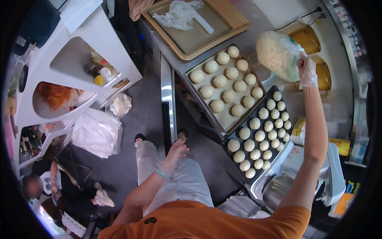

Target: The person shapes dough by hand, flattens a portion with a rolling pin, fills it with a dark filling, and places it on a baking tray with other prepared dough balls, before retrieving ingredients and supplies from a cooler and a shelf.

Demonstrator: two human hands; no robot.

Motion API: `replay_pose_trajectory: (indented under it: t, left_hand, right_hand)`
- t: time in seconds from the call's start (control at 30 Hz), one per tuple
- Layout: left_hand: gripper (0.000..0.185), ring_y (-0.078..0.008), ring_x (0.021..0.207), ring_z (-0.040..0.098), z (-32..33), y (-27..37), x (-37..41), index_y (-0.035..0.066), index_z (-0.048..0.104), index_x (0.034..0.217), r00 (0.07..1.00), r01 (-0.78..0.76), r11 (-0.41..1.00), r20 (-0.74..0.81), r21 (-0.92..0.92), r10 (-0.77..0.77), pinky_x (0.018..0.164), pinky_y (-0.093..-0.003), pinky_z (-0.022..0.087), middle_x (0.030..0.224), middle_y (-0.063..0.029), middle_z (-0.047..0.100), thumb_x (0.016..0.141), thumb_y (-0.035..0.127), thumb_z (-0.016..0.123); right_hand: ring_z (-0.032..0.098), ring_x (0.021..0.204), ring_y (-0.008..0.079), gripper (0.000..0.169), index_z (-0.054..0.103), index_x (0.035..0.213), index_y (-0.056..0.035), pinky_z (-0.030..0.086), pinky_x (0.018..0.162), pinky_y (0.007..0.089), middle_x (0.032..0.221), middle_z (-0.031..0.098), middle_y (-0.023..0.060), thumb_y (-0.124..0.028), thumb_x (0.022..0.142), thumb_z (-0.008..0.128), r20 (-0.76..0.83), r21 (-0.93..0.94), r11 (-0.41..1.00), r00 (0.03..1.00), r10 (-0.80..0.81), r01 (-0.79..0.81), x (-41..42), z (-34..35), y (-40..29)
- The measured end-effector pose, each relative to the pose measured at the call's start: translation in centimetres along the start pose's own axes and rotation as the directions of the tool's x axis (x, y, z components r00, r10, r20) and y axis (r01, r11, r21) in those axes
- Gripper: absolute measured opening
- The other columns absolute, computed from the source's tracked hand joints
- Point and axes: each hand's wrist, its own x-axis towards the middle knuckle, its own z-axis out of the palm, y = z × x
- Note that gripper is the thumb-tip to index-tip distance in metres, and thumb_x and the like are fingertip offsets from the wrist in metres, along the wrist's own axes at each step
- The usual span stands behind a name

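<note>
My right hand (307, 70), in a clear disposable glove, grips the gathered end of a plastic bag (279, 55) filled with a pale, lumpy or shredded food. The bag is over the steel counter, near the wall side. My left hand (176, 152), also gloved, hangs in front of my legs with fingers apart and holds nothing. A sheet pan (198, 97) carries rows of round dough balls (232, 73). Beside it lies a dark perforated tray (270, 92) with many smaller dough balls (259, 136).
Behind the pans, a tan tray (191, 55) holds crumpled plastic film (179, 15) and a white scraper or spatula (203, 22). A stand mixer (326, 173) with a steel bowl (277, 186) stands at lower right. White shelving (125, 64) and a wrapped white bundle (97, 131) are left. A person (53, 182) sits lower left.
</note>
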Motion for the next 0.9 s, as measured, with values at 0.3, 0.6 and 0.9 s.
replay_pose_trajectory:
  t: [0.3, 0.6, 0.9]
  left_hand:
    - [0.047, -0.0165, 0.101, 0.060, 4.2, 1.2, -0.1, 0.004, 0.042, 0.137, 0.973, 0.021, 0.997, 0.231, -0.078, -0.003, 0.082, -0.0274, 0.045, 0.127, -0.0084, 0.057, 0.095, 0.022, 0.053]
    - [0.041, -0.0140, 0.094, 0.058, -5.3, 1.8, -5.0, 0.004, 0.054, 0.126, 0.981, 0.013, 1.000, 0.194, -0.017, -0.009, 0.082, -0.0267, 0.042, 0.115, -0.0074, 0.062, 0.094, 0.029, 0.051]
    - [0.036, -0.0143, 0.096, 0.057, -19.0, 0.4, -12.0, 0.004, 0.054, 0.125, 0.981, 0.071, 0.986, 0.170, 0.149, -0.097, 0.085, -0.0277, 0.042, 0.115, -0.0076, 0.062, 0.095, 0.024, 0.051]
  right_hand:
    - [0.058, 0.072, 0.0177, 0.029, 0.054, 0.108, -0.0030, 0.050, 0.061, 0.0267, 0.097, 0.057, 0.0079, -0.019, 0.086, 0.064, -0.022, -0.259, 0.949, 0.984, 0.178, -0.178, 9.1, -1.9, 11.4]
    - [0.058, 0.086, 0.0127, 0.038, 0.056, 0.118, 0.0025, 0.048, 0.074, 0.0281, 0.098, 0.061, 0.0063, -0.024, 0.092, 0.060, 0.610, -0.407, 0.913, 0.752, 0.250, 0.028, -28.9, -2.0, 7.1]
    - [0.058, 0.103, 0.0389, 0.062, 0.040, 0.133, 0.0042, 0.048, 0.087, 0.0442, 0.121, 0.054, 0.0251, -0.025, 0.085, 0.066, 0.174, -0.960, 0.172, 0.955, -0.242, 0.219, -47.4, -8.7, 30.2]
